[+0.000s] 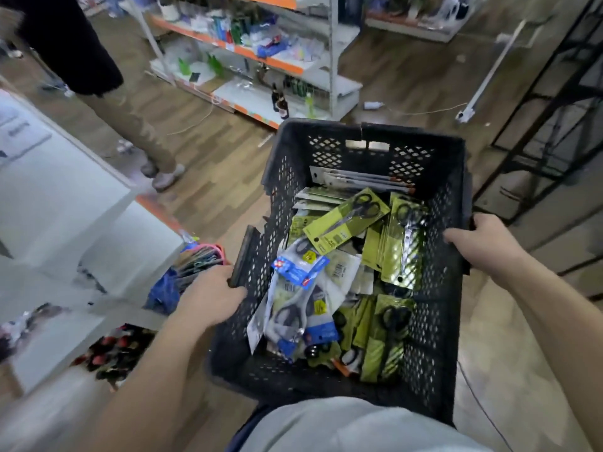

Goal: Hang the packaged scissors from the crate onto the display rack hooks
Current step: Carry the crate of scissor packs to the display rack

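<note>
Gripped by left hand (208, 298) and right hand (483, 246) at 9 and 3 o'clock: black perforated plastic crate (326, 148) of green-carded scissors (346, 220); wood floor (408, 70) open at 12.

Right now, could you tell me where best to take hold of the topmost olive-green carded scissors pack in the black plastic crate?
Probably pinch the olive-green carded scissors pack at its bare hang-hole end, coming from above on the near left: it lies face-up on top, uncovered, with that end pointing toward you.

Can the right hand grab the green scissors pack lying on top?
Probably not yet: the right hand grips the crate rim, and so does the left hand. Nothing covers the green pack, though.
</note>
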The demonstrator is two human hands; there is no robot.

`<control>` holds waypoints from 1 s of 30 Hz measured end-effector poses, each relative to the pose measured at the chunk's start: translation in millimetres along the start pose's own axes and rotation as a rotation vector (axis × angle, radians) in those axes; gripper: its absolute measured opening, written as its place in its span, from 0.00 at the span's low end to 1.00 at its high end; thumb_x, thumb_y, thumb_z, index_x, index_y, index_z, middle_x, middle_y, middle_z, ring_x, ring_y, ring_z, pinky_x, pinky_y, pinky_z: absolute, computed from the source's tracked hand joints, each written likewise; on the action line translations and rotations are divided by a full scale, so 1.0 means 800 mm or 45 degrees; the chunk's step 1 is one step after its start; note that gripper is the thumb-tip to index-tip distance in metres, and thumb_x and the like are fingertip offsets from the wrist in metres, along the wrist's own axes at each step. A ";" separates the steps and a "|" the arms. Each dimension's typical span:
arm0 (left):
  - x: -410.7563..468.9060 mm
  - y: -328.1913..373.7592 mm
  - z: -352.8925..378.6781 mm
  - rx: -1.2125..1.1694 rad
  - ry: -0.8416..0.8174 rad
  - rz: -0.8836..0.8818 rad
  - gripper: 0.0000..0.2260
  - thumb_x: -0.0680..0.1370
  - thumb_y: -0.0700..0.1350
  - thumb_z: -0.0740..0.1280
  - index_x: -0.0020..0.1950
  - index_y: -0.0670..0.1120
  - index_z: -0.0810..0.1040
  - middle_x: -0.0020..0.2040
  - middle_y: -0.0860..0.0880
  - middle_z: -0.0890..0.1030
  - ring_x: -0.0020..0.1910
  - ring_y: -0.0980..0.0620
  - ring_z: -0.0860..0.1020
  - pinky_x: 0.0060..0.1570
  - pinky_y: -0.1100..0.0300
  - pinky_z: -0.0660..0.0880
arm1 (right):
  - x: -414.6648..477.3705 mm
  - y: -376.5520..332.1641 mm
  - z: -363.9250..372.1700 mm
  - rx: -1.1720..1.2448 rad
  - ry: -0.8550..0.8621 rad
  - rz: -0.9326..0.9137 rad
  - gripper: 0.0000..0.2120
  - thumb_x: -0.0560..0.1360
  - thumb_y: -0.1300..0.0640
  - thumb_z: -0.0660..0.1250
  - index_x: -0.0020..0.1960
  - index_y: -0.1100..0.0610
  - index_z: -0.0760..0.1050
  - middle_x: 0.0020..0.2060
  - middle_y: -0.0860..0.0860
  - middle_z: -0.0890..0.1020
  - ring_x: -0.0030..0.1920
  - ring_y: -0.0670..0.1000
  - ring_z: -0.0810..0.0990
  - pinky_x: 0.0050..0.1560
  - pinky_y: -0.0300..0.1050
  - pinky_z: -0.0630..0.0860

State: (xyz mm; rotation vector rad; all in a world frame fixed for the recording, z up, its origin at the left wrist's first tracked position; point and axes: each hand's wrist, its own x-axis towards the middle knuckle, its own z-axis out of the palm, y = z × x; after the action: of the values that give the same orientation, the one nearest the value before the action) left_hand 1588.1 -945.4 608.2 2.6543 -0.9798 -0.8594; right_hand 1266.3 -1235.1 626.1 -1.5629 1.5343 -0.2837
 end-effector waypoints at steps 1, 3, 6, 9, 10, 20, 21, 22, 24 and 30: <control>0.027 0.015 -0.006 0.034 0.000 -0.011 0.12 0.70 0.53 0.68 0.49 0.49 0.83 0.45 0.50 0.85 0.48 0.46 0.82 0.50 0.52 0.79 | 0.026 -0.005 -0.001 0.004 -0.006 0.001 0.09 0.77 0.57 0.68 0.54 0.61 0.76 0.43 0.59 0.82 0.39 0.59 0.80 0.35 0.50 0.74; 0.080 0.049 -0.017 0.068 0.027 -0.033 0.15 0.68 0.53 0.67 0.52 0.50 0.83 0.47 0.48 0.85 0.50 0.44 0.83 0.51 0.51 0.80 | 0.078 -0.020 -0.004 0.003 -0.006 -0.006 0.08 0.77 0.57 0.69 0.52 0.61 0.75 0.43 0.58 0.81 0.40 0.58 0.80 0.35 0.50 0.74; 0.148 0.108 -0.036 0.083 0.102 -0.064 0.14 0.70 0.50 0.69 0.55 0.52 0.83 0.48 0.47 0.86 0.51 0.43 0.83 0.51 0.52 0.80 | 0.163 -0.056 -0.019 0.025 -0.012 -0.028 0.06 0.76 0.58 0.69 0.47 0.60 0.73 0.41 0.56 0.81 0.39 0.57 0.80 0.37 0.50 0.77; 0.186 0.162 -0.058 0.081 0.137 -0.076 0.06 0.75 0.46 0.71 0.50 0.56 0.82 0.45 0.50 0.84 0.46 0.46 0.79 0.42 0.56 0.74 | 0.233 -0.102 -0.048 0.012 -0.037 -0.075 0.06 0.76 0.58 0.69 0.47 0.60 0.74 0.37 0.56 0.79 0.35 0.55 0.77 0.31 0.46 0.71; 0.199 0.173 -0.062 0.070 0.140 -0.082 0.06 0.75 0.46 0.71 0.48 0.57 0.80 0.44 0.51 0.83 0.45 0.46 0.79 0.41 0.56 0.74 | 0.253 -0.116 -0.057 0.004 -0.045 -0.085 0.07 0.76 0.57 0.69 0.49 0.60 0.75 0.39 0.55 0.81 0.37 0.55 0.79 0.31 0.45 0.71; 0.373 0.266 -0.086 0.001 0.088 -0.009 0.03 0.75 0.45 0.73 0.45 0.52 0.81 0.42 0.50 0.83 0.47 0.44 0.81 0.42 0.56 0.71 | 0.438 -0.220 -0.093 -0.158 -0.018 -0.167 0.10 0.75 0.53 0.68 0.54 0.56 0.76 0.42 0.55 0.84 0.42 0.59 0.84 0.43 0.56 0.82; 0.402 0.278 -0.089 -0.001 0.068 -0.002 0.03 0.75 0.46 0.73 0.45 0.53 0.80 0.42 0.50 0.83 0.47 0.44 0.81 0.41 0.56 0.71 | 0.461 -0.229 -0.095 -0.177 -0.005 -0.148 0.11 0.75 0.53 0.68 0.55 0.56 0.76 0.42 0.55 0.84 0.43 0.59 0.84 0.45 0.56 0.83; 0.432 0.290 -0.093 -0.004 0.038 0.003 0.03 0.76 0.46 0.72 0.46 0.54 0.80 0.42 0.50 0.82 0.45 0.45 0.80 0.40 0.56 0.71 | 0.485 -0.236 -0.098 -0.189 0.019 -0.126 0.12 0.75 0.52 0.69 0.55 0.56 0.76 0.43 0.55 0.84 0.43 0.58 0.84 0.46 0.56 0.83; 0.499 0.320 -0.105 -0.020 -0.017 0.039 0.03 0.77 0.48 0.71 0.48 0.55 0.79 0.41 0.53 0.82 0.41 0.50 0.79 0.37 0.57 0.71 | 0.536 -0.250 -0.105 -0.216 0.069 -0.077 0.12 0.75 0.52 0.69 0.56 0.55 0.75 0.44 0.54 0.83 0.43 0.57 0.83 0.44 0.51 0.82; 0.714 0.435 -0.165 0.071 -0.160 0.247 0.03 0.77 0.47 0.71 0.49 0.51 0.79 0.43 0.48 0.84 0.43 0.45 0.82 0.45 0.53 0.79 | 0.659 -0.288 -0.129 -0.171 0.219 0.130 0.06 0.77 0.54 0.70 0.49 0.56 0.76 0.40 0.56 0.83 0.38 0.56 0.80 0.40 0.49 0.76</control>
State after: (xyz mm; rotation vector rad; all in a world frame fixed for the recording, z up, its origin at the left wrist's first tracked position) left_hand 1829.0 -1582.9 579.0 2.5214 -1.2849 -0.9760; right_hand 1457.7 -1787.6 630.6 -1.5910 1.7927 -0.2675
